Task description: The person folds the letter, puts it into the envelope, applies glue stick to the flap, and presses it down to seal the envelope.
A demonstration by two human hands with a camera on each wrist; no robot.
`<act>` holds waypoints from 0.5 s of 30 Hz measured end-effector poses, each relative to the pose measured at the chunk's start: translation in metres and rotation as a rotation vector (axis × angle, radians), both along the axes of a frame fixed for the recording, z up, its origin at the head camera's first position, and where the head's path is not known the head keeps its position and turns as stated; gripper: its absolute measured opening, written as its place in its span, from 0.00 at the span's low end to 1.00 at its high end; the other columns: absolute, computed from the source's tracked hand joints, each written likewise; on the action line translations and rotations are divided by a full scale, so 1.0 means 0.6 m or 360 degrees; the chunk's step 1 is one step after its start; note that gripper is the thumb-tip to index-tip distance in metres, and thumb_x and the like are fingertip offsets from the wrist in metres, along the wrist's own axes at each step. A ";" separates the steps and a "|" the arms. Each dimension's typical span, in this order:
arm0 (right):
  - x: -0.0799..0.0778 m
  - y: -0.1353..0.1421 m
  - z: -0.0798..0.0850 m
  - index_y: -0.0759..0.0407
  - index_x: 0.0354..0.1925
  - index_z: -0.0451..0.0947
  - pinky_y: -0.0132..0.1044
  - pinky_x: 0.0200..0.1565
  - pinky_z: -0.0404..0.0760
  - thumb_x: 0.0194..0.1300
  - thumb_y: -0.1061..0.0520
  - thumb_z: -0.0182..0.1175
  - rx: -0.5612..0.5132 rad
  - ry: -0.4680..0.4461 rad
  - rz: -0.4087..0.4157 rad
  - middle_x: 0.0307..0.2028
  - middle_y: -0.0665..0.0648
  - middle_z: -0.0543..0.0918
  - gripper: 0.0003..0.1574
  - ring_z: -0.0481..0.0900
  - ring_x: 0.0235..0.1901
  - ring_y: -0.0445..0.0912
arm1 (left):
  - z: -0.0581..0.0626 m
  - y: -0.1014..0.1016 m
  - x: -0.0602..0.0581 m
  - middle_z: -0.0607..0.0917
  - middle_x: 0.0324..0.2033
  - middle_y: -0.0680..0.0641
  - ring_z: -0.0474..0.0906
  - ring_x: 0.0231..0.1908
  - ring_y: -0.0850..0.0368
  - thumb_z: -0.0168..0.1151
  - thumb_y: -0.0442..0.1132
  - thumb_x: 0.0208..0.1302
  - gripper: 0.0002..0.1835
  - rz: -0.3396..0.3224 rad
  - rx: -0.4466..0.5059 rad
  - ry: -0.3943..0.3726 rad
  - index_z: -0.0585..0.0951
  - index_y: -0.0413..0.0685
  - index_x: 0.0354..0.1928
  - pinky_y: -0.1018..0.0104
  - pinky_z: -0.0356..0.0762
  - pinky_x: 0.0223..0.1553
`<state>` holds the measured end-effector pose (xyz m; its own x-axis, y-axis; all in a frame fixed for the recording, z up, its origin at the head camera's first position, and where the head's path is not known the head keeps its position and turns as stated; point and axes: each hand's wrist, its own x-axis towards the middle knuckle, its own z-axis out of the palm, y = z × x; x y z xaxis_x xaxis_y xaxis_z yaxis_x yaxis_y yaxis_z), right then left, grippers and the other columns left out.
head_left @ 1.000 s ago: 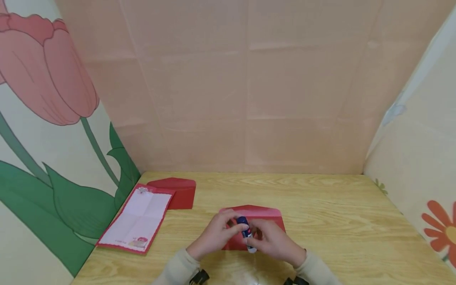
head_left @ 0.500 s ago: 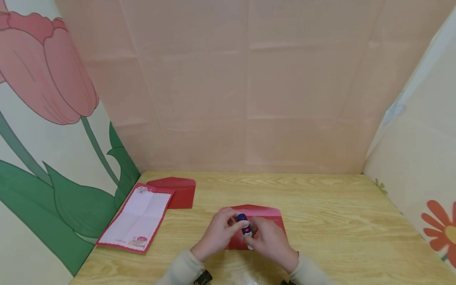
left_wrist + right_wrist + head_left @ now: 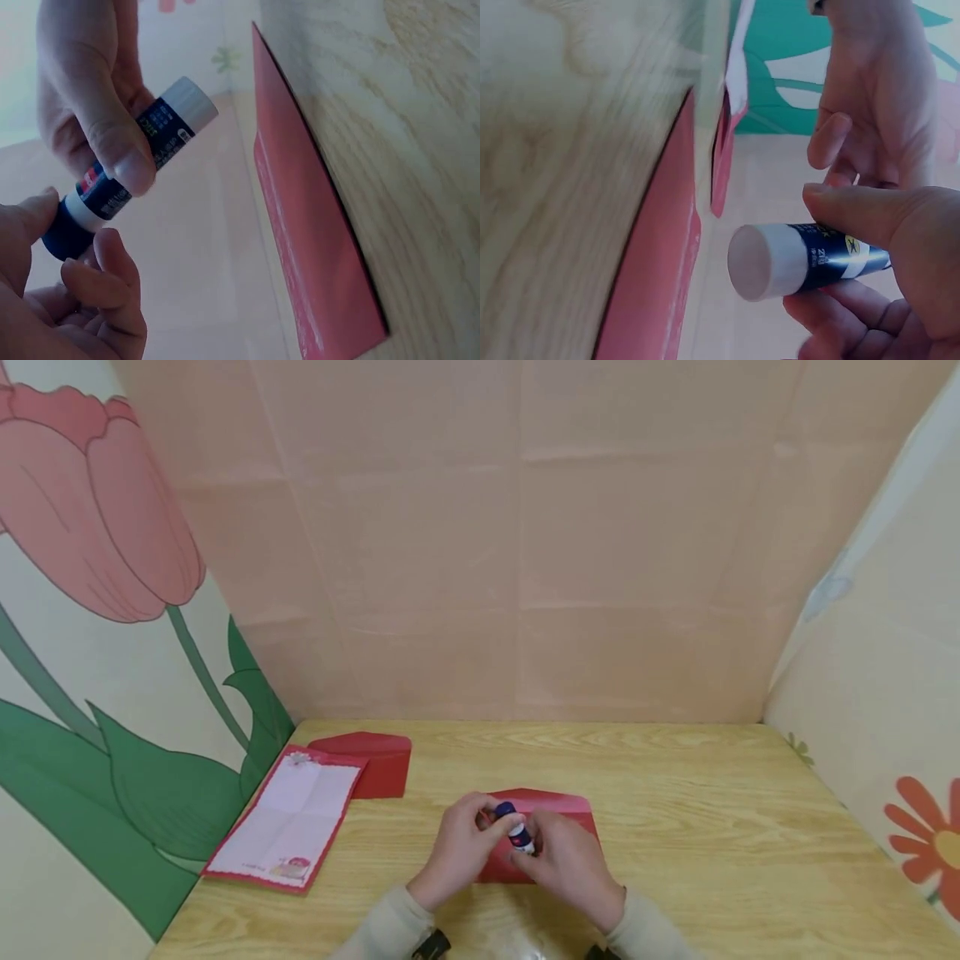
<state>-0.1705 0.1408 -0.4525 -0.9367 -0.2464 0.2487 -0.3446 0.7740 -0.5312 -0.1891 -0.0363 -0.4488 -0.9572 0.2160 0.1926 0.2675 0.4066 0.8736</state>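
A glue stick [image 3: 520,835] with a dark blue label, white base and dark blue cap is held between both hands over a red envelope [image 3: 573,825]. My left hand [image 3: 459,837] pinches the capped end between thumb and fingers; the left wrist view shows the blue cap [image 3: 67,234] there. My right hand [image 3: 573,867] grips the labelled barrel, thumb across it, with the white base [image 3: 761,262] sticking out toward the right wrist camera. The envelope lies flat on the table below, its flap opened away from me and partly hidden by the hands.
To the left lies a white sheet with a red border [image 3: 288,818], creased and printed with small pictures. It overlaps a second red envelope [image 3: 382,768] behind it. A pinkish covered wall [image 3: 517,568] rises at the table's [image 3: 712,827] back edge, with painted side walls.
Both hands, with the glue stick between them, have shifted slightly upward in view, and the glue stick has tilted a little more. Envelopes and sheet stay in place.
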 end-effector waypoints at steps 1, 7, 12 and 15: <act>-0.001 0.000 0.000 0.49 0.27 0.71 0.29 0.20 0.69 0.50 0.49 0.78 -0.0004 -0.0002 0.0002 0.20 0.41 0.74 0.22 0.68 0.18 0.34 | 0.001 -0.001 -0.001 0.77 0.29 0.56 0.72 0.29 0.60 0.67 0.57 0.63 0.15 0.0020 0.0012 0.0001 0.83 0.54 0.36 0.71 0.71 0.27; -0.008 0.013 -0.009 0.49 0.29 0.73 0.29 0.24 0.72 0.50 0.48 0.79 -0.0006 -0.0105 0.0014 0.23 0.41 0.75 0.21 0.70 0.22 0.36 | 0.012 -0.036 -0.010 0.78 0.32 0.52 0.73 0.30 0.57 0.63 0.58 0.66 0.16 0.0041 0.0119 -0.0032 0.82 0.53 0.42 0.70 0.72 0.26; -0.015 0.025 -0.012 0.46 0.29 0.74 0.31 0.22 0.72 0.56 0.48 0.75 -0.0059 -0.0144 0.0015 0.22 0.41 0.75 0.17 0.70 0.20 0.37 | 0.013 -0.082 -0.026 0.80 0.38 0.49 0.75 0.29 0.55 0.64 0.51 0.69 0.13 -0.0074 -0.0007 -0.0120 0.82 0.51 0.45 0.66 0.76 0.28; -0.019 0.030 -0.010 0.46 0.29 0.74 0.31 0.21 0.71 0.60 0.50 0.72 -0.0077 -0.0115 0.0060 0.21 0.41 0.74 0.14 0.69 0.19 0.37 | 0.012 -0.106 -0.033 0.81 0.37 0.50 0.76 0.29 0.54 0.65 0.46 0.68 0.10 -0.0078 -0.0223 -0.0143 0.82 0.49 0.44 0.64 0.77 0.29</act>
<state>-0.1817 0.1590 -0.4587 -0.9430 -0.2709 0.1935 -0.3324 0.7339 -0.5923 -0.2092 -0.1000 -0.4416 -0.9569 0.2814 0.0717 0.2136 0.5147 0.8304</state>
